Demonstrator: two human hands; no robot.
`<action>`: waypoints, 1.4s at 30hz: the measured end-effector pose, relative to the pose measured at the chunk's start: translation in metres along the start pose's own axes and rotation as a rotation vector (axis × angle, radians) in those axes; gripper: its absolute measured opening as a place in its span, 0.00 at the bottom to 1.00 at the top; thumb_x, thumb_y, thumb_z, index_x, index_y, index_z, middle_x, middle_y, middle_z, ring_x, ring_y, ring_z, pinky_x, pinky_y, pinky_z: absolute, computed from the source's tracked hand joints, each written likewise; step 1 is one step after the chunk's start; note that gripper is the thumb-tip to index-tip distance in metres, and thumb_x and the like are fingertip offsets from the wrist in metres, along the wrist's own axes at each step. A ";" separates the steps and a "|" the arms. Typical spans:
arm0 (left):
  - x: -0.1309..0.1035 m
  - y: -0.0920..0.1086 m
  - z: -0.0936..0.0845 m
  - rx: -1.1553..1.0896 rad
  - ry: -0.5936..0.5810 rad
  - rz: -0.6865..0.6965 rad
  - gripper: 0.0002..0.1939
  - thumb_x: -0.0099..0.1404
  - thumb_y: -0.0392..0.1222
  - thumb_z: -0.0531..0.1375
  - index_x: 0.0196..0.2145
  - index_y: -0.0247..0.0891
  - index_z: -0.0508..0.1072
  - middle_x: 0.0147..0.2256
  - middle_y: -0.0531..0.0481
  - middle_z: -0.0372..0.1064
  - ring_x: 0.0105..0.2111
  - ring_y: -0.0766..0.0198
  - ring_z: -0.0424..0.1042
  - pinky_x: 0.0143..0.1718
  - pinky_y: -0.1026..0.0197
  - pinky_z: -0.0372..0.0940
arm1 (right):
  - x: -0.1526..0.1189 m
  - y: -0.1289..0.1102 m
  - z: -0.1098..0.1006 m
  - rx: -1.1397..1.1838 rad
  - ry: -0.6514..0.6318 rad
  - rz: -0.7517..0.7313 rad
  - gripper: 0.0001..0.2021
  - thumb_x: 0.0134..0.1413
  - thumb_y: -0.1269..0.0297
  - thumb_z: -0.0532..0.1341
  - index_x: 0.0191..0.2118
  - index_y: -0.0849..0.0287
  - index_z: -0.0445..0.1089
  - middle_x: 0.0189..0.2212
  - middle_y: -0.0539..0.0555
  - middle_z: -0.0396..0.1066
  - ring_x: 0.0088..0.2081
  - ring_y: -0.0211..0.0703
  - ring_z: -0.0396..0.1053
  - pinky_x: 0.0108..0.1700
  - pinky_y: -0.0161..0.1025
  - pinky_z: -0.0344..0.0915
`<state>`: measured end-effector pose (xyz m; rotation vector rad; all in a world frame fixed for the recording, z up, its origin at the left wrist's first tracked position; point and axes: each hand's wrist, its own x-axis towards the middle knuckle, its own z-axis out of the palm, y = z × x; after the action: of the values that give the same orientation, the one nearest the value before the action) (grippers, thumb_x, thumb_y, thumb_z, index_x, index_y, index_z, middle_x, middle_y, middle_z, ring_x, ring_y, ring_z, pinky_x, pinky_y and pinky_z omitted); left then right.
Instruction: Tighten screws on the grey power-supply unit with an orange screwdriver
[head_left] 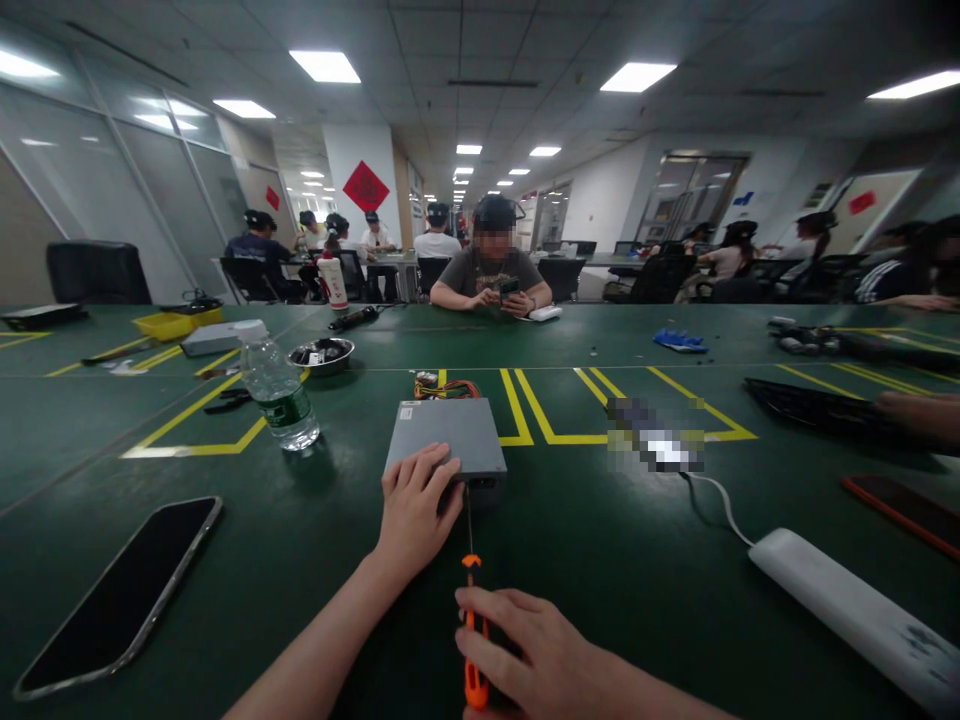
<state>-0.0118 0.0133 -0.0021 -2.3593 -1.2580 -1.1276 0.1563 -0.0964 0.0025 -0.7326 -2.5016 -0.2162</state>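
A grey metal box point(457, 425) with a white label and a bundle of coloured wires point(450, 388) at its back lies on the green table point(360, 520). My left hand point(421, 500) rests on its near left part, fingers spread over the top and front edge. Below the box, my right hand point(517, 640) has its fingers around the orange handle of a screwdriver point(474, 670). The thin shaft points away from me, its far end at the front face of the box; the tip's exact contact cannot be made out.
A water bottle point(281, 395) and a metal bowl point(322, 356) stand left of the box. A phone point(124, 595) lies near left, a white power bank point(855, 610) near right. Across the table sits a person point(491, 265); another person's hand point(919, 415) is at right.
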 end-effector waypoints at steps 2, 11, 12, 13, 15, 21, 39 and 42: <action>0.000 0.000 0.000 -0.004 -0.006 -0.001 0.11 0.61 0.40 0.55 0.43 0.44 0.68 0.48 0.48 0.68 0.50 0.57 0.64 0.47 0.52 0.53 | 0.000 0.001 -0.004 -0.035 -0.087 -0.029 0.18 0.59 0.54 0.55 0.51 0.59 0.61 0.46 0.63 0.68 0.45 0.45 0.69 0.42 0.38 0.68; 0.001 0.001 -0.001 -0.012 -0.013 -0.020 0.10 0.61 0.40 0.56 0.42 0.44 0.68 0.47 0.49 0.68 0.49 0.57 0.64 0.46 0.52 0.53 | -0.006 0.012 0.000 0.052 0.057 -0.087 0.15 0.62 0.56 0.51 0.43 0.63 0.64 0.42 0.63 0.71 0.42 0.42 0.70 0.40 0.38 0.67; 0.001 0.001 -0.001 -0.013 -0.012 -0.023 0.10 0.61 0.40 0.56 0.42 0.44 0.68 0.47 0.49 0.68 0.49 0.56 0.64 0.46 0.52 0.52 | -0.007 0.013 0.003 0.058 0.100 -0.094 0.15 0.62 0.56 0.51 0.41 0.64 0.64 0.41 0.63 0.71 0.39 0.42 0.71 0.39 0.38 0.67; 0.001 0.001 -0.001 -0.012 -0.012 -0.027 0.10 0.61 0.40 0.56 0.42 0.44 0.68 0.47 0.49 0.68 0.49 0.56 0.64 0.46 0.51 0.52 | -0.007 0.014 0.005 0.060 0.138 -0.101 0.15 0.62 0.56 0.51 0.40 0.64 0.64 0.40 0.63 0.72 0.36 0.41 0.71 0.38 0.38 0.68; 0.001 0.002 -0.001 -0.006 -0.018 -0.035 0.10 0.61 0.41 0.56 0.41 0.44 0.68 0.48 0.49 0.68 0.50 0.56 0.63 0.46 0.51 0.52 | -0.007 0.014 0.008 0.063 0.181 -0.109 0.14 0.61 0.55 0.52 0.37 0.63 0.64 0.39 0.62 0.72 0.31 0.40 0.71 0.34 0.38 0.67; 0.004 0.007 -0.003 0.029 -0.047 -0.047 0.10 0.60 0.41 0.56 0.41 0.44 0.68 0.47 0.48 0.68 0.50 0.54 0.63 0.46 0.49 0.51 | -0.006 0.012 -0.006 0.046 0.117 -0.109 0.14 0.61 0.57 0.53 0.44 0.62 0.66 0.39 0.62 0.71 0.32 0.41 0.71 0.34 0.37 0.69; 0.004 0.007 -0.002 0.037 -0.054 -0.042 0.10 0.60 0.42 0.55 0.41 0.44 0.66 0.48 0.48 0.67 0.51 0.55 0.62 0.46 0.49 0.50 | -0.019 0.027 -0.029 -0.029 0.222 -0.121 0.11 0.58 0.63 0.52 0.39 0.62 0.68 0.36 0.60 0.71 0.36 0.40 0.71 0.37 0.36 0.69; 0.003 0.007 -0.001 0.035 -0.049 -0.043 0.10 0.60 0.42 0.55 0.41 0.44 0.66 0.48 0.48 0.67 0.50 0.55 0.62 0.46 0.49 0.50 | -0.019 0.028 -0.029 -0.024 0.227 -0.123 0.11 0.58 0.64 0.51 0.38 0.63 0.68 0.35 0.60 0.71 0.38 0.41 0.70 0.36 0.36 0.69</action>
<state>-0.0060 0.0104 0.0021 -2.3588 -1.3394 -1.0571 0.1975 -0.0901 0.0170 -0.5314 -2.3318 -0.3533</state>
